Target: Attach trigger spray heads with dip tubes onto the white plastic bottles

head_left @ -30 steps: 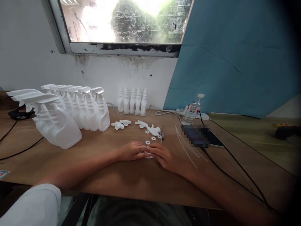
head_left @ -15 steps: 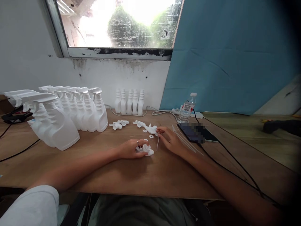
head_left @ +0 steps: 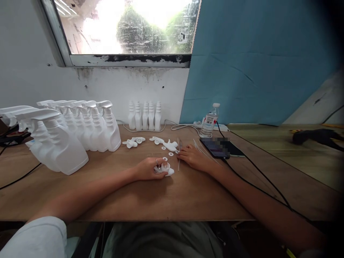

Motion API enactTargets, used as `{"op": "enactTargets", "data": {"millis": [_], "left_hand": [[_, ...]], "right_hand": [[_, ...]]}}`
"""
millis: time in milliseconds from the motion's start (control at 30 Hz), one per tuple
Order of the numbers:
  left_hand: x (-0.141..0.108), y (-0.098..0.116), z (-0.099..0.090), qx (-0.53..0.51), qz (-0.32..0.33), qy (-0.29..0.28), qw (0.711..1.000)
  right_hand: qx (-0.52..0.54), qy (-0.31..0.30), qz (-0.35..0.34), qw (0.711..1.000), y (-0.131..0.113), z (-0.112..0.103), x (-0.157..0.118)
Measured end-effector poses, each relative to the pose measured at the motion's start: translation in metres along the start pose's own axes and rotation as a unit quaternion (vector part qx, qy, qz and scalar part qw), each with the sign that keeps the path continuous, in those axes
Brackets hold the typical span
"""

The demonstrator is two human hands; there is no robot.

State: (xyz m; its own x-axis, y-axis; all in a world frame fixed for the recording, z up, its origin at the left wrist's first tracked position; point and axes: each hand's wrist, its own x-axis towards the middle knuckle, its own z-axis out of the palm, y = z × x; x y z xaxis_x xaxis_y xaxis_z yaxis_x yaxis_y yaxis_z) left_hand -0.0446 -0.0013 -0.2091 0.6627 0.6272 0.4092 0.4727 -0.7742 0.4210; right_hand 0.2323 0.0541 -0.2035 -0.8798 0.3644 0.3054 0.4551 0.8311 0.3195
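Note:
A white trigger spray head point(head_left: 168, 172) is held low over the table in my left hand point(head_left: 150, 168), its fingers wrapped round it and its round collar facing up. To the right, my right hand point(head_left: 194, 157) rests on the table with its fingertips drawn together at a small white washer point(head_left: 177, 152) and a thin clear tube point(head_left: 178, 165). Whether those fingertips grip the washer, the tube or both is hidden. More washers point(head_left: 171, 154) lie flat between my hands. Just beyond is another loose spray head point(head_left: 170, 145).
Assembled spray bottles point(head_left: 68, 143) stand in rows at left. Several slim white bottles point(head_left: 145, 116) line the wall. More spray heads point(head_left: 133, 142) lie mid-table. Clear tubes point(head_left: 202, 149), a phone point(head_left: 215, 147), black cables point(head_left: 258, 180) and a water bottle point(head_left: 209, 123) are at right.
My right hand has lowered, and its fingers have closed toward the washer and tube. My left hand keeps the spray head in about the same place. The whole view has shifted slightly.

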Motion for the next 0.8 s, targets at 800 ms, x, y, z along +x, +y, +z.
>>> {"op": "enactTargets", "data": {"millis": [800], "left_hand": [[0.0,0.003,-0.004,-0.031,-0.01,-0.037,0.999]], "right_hand": [[0.562,0.024,0.211,0.8,-0.031,-0.017,0.034]]}}
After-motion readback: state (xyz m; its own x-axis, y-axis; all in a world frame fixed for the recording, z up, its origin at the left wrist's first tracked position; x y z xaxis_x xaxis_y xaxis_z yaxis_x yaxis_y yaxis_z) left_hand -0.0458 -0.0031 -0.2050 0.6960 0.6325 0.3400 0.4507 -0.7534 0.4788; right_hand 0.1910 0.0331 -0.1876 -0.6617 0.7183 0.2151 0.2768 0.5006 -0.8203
